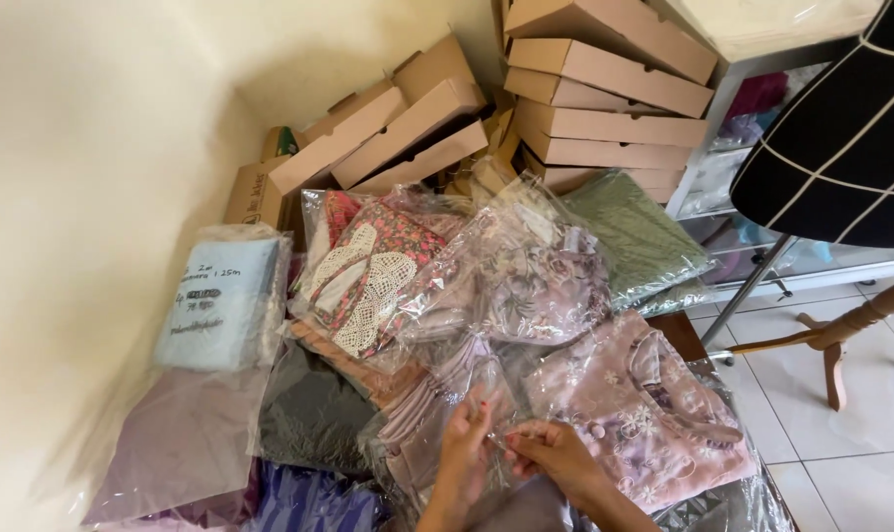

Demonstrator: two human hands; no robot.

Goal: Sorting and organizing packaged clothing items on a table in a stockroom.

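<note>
My left hand (464,445) and my right hand (553,455) meet at the bottom centre, both pinching the edge of a clear plastic bag (429,414) that holds a folded mauve garment. The fingertips of the two hands almost touch at the bag's opening. To the right of my hands lies a pink embroidered blouse (644,419) in clear wrap. Above them sits a crinkled bag with a floral lilac garment (526,281).
Bagged garments cover the surface: a light blue one (220,300) at left, a red floral one with white lace (368,271), a green one (634,232), grey and purple ones at lower left. Flat cardboard boxes (605,94) are stacked behind. A black dress form (841,138) stands at right.
</note>
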